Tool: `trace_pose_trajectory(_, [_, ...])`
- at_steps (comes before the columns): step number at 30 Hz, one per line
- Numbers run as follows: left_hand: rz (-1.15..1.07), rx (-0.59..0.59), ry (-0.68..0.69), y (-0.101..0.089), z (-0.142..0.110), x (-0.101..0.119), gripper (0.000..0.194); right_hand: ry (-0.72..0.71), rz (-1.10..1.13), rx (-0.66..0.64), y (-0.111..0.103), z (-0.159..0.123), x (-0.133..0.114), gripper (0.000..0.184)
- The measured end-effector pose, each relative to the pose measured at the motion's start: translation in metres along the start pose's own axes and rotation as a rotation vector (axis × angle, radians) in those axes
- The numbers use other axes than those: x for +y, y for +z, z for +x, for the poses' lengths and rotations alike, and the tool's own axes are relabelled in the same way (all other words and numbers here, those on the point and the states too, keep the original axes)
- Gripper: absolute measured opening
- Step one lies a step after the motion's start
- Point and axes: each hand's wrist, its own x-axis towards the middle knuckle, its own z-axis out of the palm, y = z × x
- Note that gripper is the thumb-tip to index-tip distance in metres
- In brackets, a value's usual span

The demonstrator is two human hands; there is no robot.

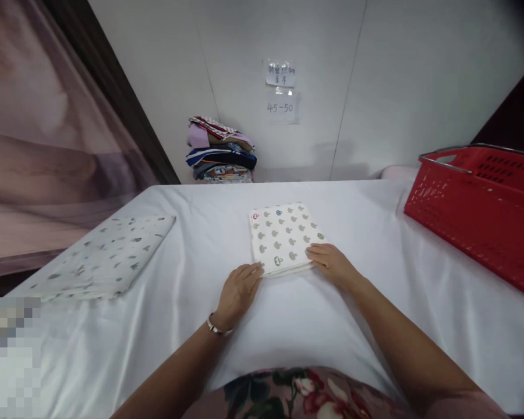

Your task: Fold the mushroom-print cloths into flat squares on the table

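A folded white cloth (283, 237) printed with grey mushrooms lies flat in front of me, its near edge showing stacked layers. A few of the mushrooms are outlined in red, blue or green. My left hand (239, 292), with a bracelet on the wrist, touches the cloth's near left corner, fingers stretched out. On the near right corner rest the straight fingers of my right hand (334, 263); its palm is off the cloth. Neither hand lifts the cloth from the table.
Another folded white cloth (105, 256) with small dark prints lies at the left of the white-covered table (209, 233). A red plastic basket (475, 209) with a metal handle stands at the right. Beyond the far edge is a stack of folded fabrics (220, 152) by the wall.
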Motion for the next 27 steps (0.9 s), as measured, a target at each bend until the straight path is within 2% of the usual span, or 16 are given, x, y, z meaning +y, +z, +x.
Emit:
trace_pose_trajectory(2, [-0.116,0.043,-0.106,-0.003,-0.005,-0.001,0.025,0.015,0.018,-0.007,-0.002,0.000,-0.002,0.026])
trace_pose_trajectory(5, [-0.345,0.075,-0.366,-0.004,-0.004,0.000,0.023,0.033,0.048,0.015,-0.007,0.002,-0.009,0.027])
trace_pose_trajectory(8, [-0.536,0.014,-0.610,-0.003,0.002,0.004,0.026,0.015,0.084,0.018,-0.008,0.007,-0.022,0.027])
trace_pose_trajectory(12, [-0.676,-0.072,-0.759,0.000,0.010,0.008,0.031,-0.079,0.100,-0.045,-0.003,0.021,-0.044,0.028])
trace_pose_trajectory(16, [-0.634,-0.067,-0.761,0.002,0.012,0.014,0.033,-0.150,0.069,-0.093,0.004,0.035,-0.062,0.026])
trace_pose_trajectory(21, [-0.474,-0.012,-0.592,0.004,0.010,0.018,0.038,-0.164,0.038,-0.132,0.014,0.044,-0.074,0.023])
trace_pose_trajectory(27, [-0.563,0.036,-0.546,0.012,0.008,0.013,0.028,-0.101,0.039,-0.093,0.027,0.042,-0.079,0.021])
